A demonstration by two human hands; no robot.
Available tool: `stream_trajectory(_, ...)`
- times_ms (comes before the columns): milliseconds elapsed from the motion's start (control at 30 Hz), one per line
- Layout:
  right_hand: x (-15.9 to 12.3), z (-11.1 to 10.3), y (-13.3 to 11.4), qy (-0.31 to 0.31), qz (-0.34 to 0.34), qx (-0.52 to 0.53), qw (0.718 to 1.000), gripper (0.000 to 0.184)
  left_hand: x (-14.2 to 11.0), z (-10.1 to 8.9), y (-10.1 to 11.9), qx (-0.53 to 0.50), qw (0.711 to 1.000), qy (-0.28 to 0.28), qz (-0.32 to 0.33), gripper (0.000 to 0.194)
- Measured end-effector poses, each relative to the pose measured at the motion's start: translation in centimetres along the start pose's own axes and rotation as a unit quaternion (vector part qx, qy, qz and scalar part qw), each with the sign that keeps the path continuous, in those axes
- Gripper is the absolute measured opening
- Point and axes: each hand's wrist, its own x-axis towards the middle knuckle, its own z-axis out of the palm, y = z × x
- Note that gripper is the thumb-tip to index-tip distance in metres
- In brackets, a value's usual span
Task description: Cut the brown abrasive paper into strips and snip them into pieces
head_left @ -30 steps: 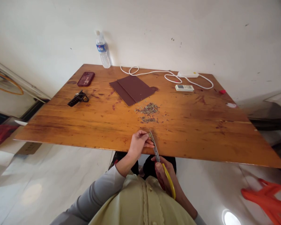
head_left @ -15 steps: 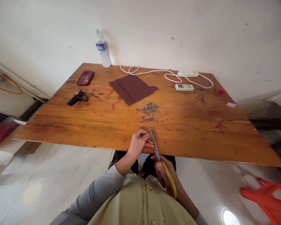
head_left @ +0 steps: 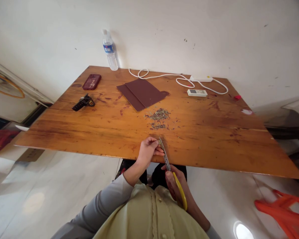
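Near the table's front edge, my left hand point(head_left: 149, 151) is closed in a pinch on a small yellowish-green piece point(head_left: 158, 142), mostly hidden by the fingers. My right hand point(head_left: 177, 181) grips a pair of scissors point(head_left: 180, 192) with yellow and red handles. Their metal blades point away from me, beside my left fingertips and against the small piece. Beyond the blade tips lies a loose pile of fine cut shreds point(head_left: 159, 114), greyish and reddish, with a smaller scatter nearer to me. Behind it are dark maroon sheets point(head_left: 144, 94), one overlapping the other.
On the wooden table point(head_left: 102, 132) are a black hair claw clip point(head_left: 83, 102), a maroon phone point(head_left: 91, 81), a plastic bottle point(head_left: 110, 53), a white remote point(head_left: 197, 93), and a white power strip point(head_left: 201, 78) with its cord along the wall. An orange-red stool point(head_left: 279, 209) stands at right.
The scissor handles sit very slightly closer together and the blades look more closed. Both hands stay in nearly the same place; the view shifts a little.
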Motion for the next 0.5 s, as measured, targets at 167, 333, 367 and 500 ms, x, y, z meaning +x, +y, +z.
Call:
stream_trajectory(167,-0.14,-0.05,-0.08,-0.012,0.005,0.019,1.000,0.065,0.12,-0.10,-0.14,0.002,1.000,-0.010,0.004,0.020)
stream_trajectory(333,0.05,-0.56,-0.13,-0.031,-0.010,0.007,0.999,0.069,0.29,-0.48,-0.49,0.017,1.000,-0.021,0.015,0.020)
stream_trajectory(367,0.15,-0.69,-0.08,-0.034,-0.008,0.005,0.999,0.069,0.31,-0.54,-0.54,0.020,0.999,-0.023,0.017,0.020)
stream_trajectory(500,0.42,-0.90,0.12,-0.032,-0.002,0.002,0.999,0.068,0.27,-0.58,-0.61,0.020,0.999,-0.028,0.019,0.022)
